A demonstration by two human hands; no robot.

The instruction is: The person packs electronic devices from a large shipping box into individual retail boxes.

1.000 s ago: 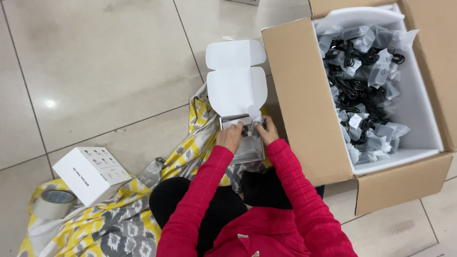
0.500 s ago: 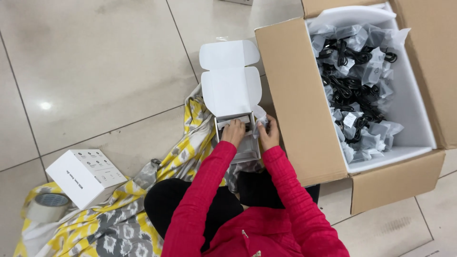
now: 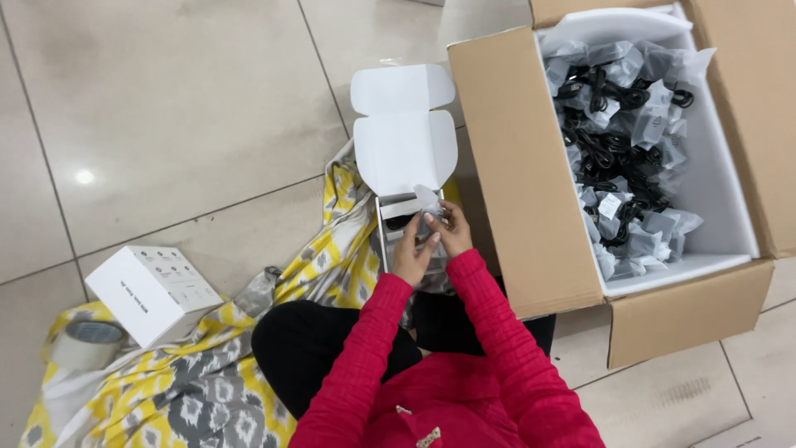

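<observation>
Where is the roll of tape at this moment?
In the head view, the roll of tape sits low at the far left on the yellow patterned cloth, beside the closed white box.

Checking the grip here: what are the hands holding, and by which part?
Both the left hand and right hand pinch a small clear plastic bag by its lower edge, above the open white cardboard box.

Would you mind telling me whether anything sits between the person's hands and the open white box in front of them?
Nothing visible does. The left hand and right hand are both at the mouth of the small open white cardboard box, pinching a small clear plastic bag over it. The box's lid is folded back, away from the hands.
</observation>
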